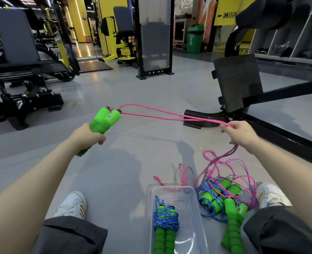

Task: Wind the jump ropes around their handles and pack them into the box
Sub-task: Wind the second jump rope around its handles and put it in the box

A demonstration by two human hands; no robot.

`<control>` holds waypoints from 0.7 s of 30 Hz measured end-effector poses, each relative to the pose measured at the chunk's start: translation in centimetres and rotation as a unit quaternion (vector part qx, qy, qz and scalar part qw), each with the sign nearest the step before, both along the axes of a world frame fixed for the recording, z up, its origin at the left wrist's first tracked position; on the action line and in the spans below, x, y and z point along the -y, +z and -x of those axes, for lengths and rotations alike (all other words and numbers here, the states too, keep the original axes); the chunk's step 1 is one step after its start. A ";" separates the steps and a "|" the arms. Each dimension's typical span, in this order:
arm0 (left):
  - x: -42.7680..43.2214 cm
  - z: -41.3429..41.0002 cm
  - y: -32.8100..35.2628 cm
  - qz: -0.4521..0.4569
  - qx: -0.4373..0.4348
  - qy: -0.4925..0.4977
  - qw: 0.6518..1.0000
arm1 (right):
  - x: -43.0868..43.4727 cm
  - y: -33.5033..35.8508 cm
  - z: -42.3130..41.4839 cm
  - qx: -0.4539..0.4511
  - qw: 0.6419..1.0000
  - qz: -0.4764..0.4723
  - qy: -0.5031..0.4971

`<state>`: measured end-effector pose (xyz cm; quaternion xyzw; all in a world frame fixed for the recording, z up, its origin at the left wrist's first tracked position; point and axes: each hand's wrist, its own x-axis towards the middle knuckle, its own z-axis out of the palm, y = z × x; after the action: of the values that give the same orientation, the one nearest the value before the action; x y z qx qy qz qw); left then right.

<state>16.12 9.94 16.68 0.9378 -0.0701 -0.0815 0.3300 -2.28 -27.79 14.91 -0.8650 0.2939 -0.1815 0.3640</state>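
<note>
My left hand (89, 137) grips a pair of green foam handles (104, 119) held side by side, tops pointing away. A doubled pink rope (162, 114) runs taut from the handle tops to my right hand (240, 134), which pinches it. Below that hand the pink rope's slack (223, 165) drops in loose loops to the floor. A clear plastic box (193, 217) lies between my legs and holds one green-handled rope wound with blue cord (165, 224). Right of the box lies a heap of green handles with loose blue cord (223, 200).
I sit on a grey gym floor with white shoes (72, 204) either side of the box. A black machine base and footplate (237, 83) stand close on the right. Black and yellow gym machines (23, 70) fill the left and back.
</note>
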 end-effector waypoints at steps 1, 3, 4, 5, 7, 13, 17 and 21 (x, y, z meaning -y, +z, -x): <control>0.1 0.1 0.1 0.050 -0.030 0.005 0.998 | -0.1 0.1 0.1 -0.008 1.000 0.001 0.003; 0.9 0.8 0.5 0.150 -0.128 -0.008 0.980 | -1.0 0.2 -0.3 -0.038 0.998 0.004 0.041; 1.7 1.3 0.6 0.200 -0.184 -0.023 0.962 | -1.8 0.1 -0.6 -0.052 0.996 0.002 0.070; 2.6 1.8 0.8 0.252 -0.235 -0.039 0.938 | -2.8 0.0 -1.1 -0.062 0.993 -0.004 0.101; 4.8 3.0 1.1 0.346 -0.315 -0.062 0.882 | -5.0 -0.3 -2.2 -0.077 0.985 -0.036 0.153; 10.8 7.4 1.9 0.514 -0.390 -0.113 0.756 | -10.8 0.1 -4.0 -0.053 0.963 -0.084 0.249; 12.4 8.5 2.4 0.611 -0.317 -0.080 0.721 | -13.2 0.5 -4.2 -0.047 0.941 -0.085 0.324; 12.5 8.1 2.5 0.646 -0.279 -0.036 0.710 | -13.0 0.9 -3.8 -0.023 0.940 -0.065 0.336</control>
<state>7.97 -2.59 19.17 0.4275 -0.0444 -0.2857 0.8565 1.49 -14.79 15.79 -0.8919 0.0058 -0.0099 0.4521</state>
